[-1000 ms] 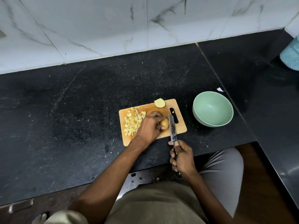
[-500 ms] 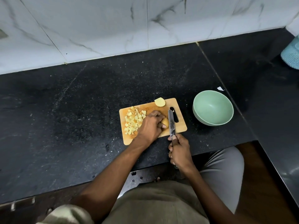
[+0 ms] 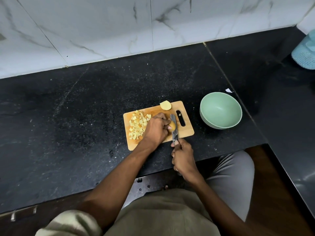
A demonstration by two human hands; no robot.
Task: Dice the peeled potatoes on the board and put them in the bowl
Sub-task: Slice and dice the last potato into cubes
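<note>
A small wooden cutting board [image 3: 186, 132] lies on the black counter. A pile of diced potato [image 3: 137, 124] covers its left half. My left hand [image 3: 156, 128] holds a peeled potato piece [image 3: 173, 125] down on the board's middle, mostly hiding it. My right hand [image 3: 183, 157] grips the handle of a knife [image 3: 174, 128], whose blade lies against the right side of that piece. Another potato chunk [image 3: 165, 105] sits at the board's far edge. The green bowl [image 3: 220, 110] stands empty to the right of the board.
The black stone counter [image 3: 68, 125] ends at a marble-tiled wall behind. A light blue ribbed object [image 3: 305, 51] stands at the far right. A small white scrap [image 3: 228, 90] lies behind the bowl. My legs are below the counter's front edge.
My right hand and the knife have moved forward, so the blade now sits further over the board against the potato piece. My left hand has stayed on the piece.
</note>
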